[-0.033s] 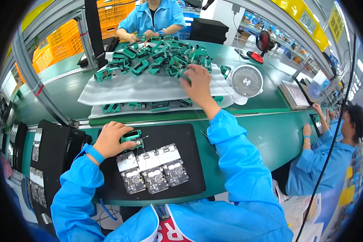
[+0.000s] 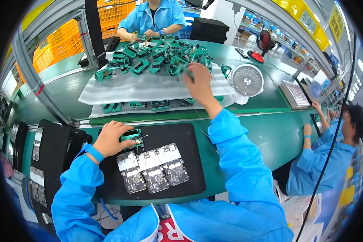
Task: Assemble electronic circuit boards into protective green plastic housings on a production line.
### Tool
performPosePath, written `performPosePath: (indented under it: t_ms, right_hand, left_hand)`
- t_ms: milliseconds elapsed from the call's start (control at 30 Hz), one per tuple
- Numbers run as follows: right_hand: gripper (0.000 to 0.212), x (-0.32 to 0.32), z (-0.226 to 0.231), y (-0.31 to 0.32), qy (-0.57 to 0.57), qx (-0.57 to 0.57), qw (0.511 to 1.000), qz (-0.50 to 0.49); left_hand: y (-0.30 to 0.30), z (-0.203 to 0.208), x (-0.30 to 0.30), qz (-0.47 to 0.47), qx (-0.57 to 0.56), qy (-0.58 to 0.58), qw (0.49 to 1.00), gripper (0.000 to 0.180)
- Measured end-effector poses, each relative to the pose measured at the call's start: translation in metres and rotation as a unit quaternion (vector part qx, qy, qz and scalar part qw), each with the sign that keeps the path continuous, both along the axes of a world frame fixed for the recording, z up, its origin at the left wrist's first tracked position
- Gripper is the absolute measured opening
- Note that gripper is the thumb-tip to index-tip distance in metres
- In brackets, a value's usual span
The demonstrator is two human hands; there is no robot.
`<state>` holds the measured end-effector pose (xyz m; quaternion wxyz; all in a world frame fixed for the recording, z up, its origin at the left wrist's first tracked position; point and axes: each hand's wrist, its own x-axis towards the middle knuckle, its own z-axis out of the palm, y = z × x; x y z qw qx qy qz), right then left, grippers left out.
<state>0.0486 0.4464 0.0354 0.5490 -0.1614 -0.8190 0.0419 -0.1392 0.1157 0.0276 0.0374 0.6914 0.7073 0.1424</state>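
My left hand [image 2: 113, 139] is closed on a green plastic housing [image 2: 134, 134] at the upper left of a black mat [image 2: 193, 161]. A thin wire sticks out from that housing. Just below it, populated circuit boards [image 2: 154, 169] lie side by side on the mat, each with a white area on its far part. My right hand [image 2: 199, 82] is reached out over the near right side of a heap of green housings [image 2: 143, 60]. Its fingertips are blurred by motion, with a smeared green housing [image 2: 184, 71] between them.
The heap rests on white foam sheets [image 2: 121, 92], with more housings between the layers. A white fan [image 2: 247, 81] stands right of it. Black trays with boards [image 2: 37, 181] are at the left. One co-worker [image 2: 153, 20] sits opposite, another [image 2: 322, 161] at the right.
My right hand has shifted slightly at the heap, its fingers now more blurred. My left hand and the boards look much the same.
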Motion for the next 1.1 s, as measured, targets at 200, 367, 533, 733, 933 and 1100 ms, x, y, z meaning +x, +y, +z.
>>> performPosePath:
  t_ms: [200,367,533,733,933,1100]
  right_hand:
    - [0.030,0.021,0.025,-0.012,0.096,-0.551,0.786,0.264]
    - [0.037,0.022,0.022,-0.042,-0.070,-0.449,0.842,0.290]
    - [0.039,0.011,0.011,-0.079,-0.421,-0.429,0.740,0.301]
    - [0.030,0.017,-0.032,-0.107,-0.326,-0.172,0.916,0.160]
    - [0.031,0.121,0.003,-0.102,-0.302,-0.117,0.946,0.025]
    - [0.042,0.233,-0.027,-0.132,-0.444,-0.226,0.841,-0.210]
  left_hand:
    - [-0.003,0.005,-0.009,-0.005,-0.020,-0.020,1.000,0.050]
    - [-0.001,0.000,-0.002,0.012,0.013,-0.036,0.999,0.046]
    - [0.022,0.019,0.029,0.058,0.068,-0.157,0.983,0.036]
    - [0.062,-0.024,0.060,0.058,0.178,-0.102,0.977,0.041]
    - [0.077,-0.035,0.069,0.104,0.115,-0.096,0.983,0.053]
    - [0.077,-0.029,0.075,0.088,0.072,-0.070,0.991,0.066]
